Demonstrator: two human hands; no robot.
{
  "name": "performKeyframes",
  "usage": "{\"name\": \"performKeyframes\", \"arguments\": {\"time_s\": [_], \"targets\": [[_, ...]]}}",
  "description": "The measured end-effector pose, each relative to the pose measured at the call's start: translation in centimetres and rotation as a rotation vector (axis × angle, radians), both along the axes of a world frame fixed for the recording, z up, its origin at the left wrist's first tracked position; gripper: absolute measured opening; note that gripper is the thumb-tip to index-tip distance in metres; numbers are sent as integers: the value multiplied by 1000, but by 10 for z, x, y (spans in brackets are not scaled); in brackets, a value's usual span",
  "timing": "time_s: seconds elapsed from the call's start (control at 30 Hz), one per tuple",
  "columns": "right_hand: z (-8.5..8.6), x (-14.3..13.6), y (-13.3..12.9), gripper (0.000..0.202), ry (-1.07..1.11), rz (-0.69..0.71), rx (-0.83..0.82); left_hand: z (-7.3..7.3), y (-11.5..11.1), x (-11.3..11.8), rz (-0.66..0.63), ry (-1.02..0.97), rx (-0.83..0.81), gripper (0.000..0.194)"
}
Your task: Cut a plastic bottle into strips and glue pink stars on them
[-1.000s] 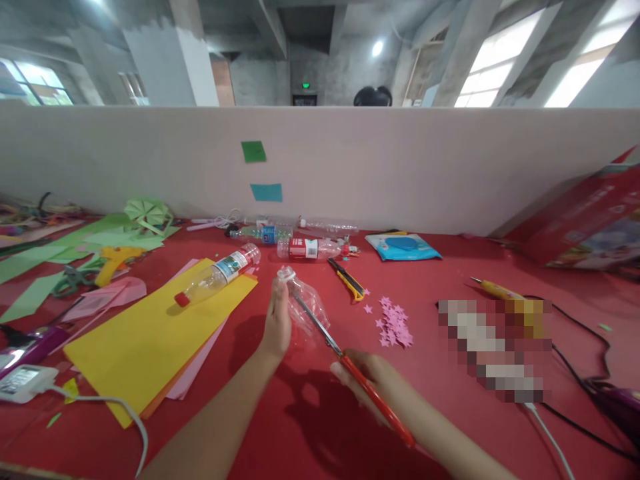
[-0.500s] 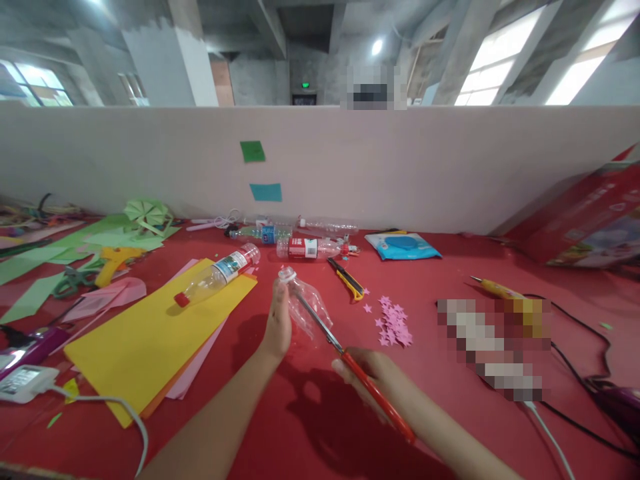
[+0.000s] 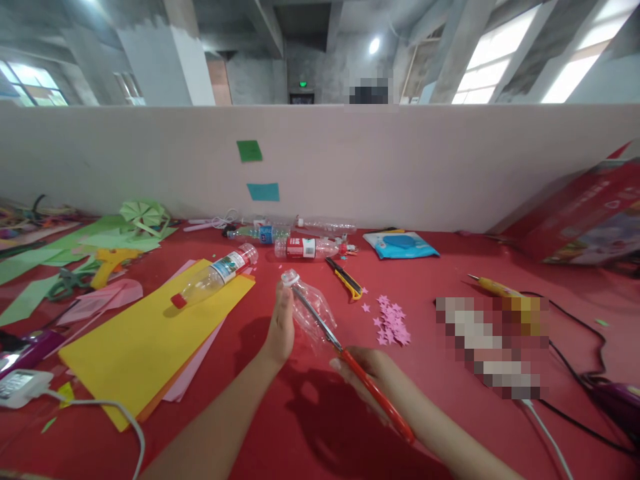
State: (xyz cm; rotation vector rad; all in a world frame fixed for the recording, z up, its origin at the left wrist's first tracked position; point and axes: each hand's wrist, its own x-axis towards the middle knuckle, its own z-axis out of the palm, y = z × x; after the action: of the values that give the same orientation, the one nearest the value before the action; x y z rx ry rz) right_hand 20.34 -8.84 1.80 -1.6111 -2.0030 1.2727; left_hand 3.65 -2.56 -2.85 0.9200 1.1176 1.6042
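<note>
My left hand [image 3: 283,327] grips a clear plastic bottle piece [image 3: 320,308] by its side, the white-rimmed neck pointing up and away from me. My right hand [image 3: 367,377] is closed around the red handles of a pair of scissors [image 3: 377,393]. The metal blades reach up and left across the clear plastic, their tips near the neck. Whether the plastic lies between the blades is hard to make out. Beyond the bottle piece lies a yellow box cutter [image 3: 346,280]. Pink paper stars [image 3: 393,321] are heaped to its right.
Several plastic bottles [image 3: 301,248] lie near the white partition [image 3: 320,167]. A capped bottle [image 3: 215,275] rests on yellow paper [image 3: 155,343]. On the left are a yellow glue gun [image 3: 111,265] and green scissors [image 3: 70,283]. A blue wipes pack [image 3: 400,245] and cabled yellow tool [image 3: 495,288] are right.
The bottle piece and my left hand have turned and shifted slightly to the right. The scissors stay nearly in place in my right hand. My view has moved a little.
</note>
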Motion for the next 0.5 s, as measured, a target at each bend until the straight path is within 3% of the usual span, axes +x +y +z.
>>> {"name": "performKeyframes", "arguments": {"time_s": [0.23, 0.5], "targets": [[0, -1, -1, 41, 7, -27, -19, 2, 1, -3, 27, -11, -22, 44], [4, -2, -5, 42, 155, -81, -131, 10, 2, -6, 6, 28, -18, 46]]}}
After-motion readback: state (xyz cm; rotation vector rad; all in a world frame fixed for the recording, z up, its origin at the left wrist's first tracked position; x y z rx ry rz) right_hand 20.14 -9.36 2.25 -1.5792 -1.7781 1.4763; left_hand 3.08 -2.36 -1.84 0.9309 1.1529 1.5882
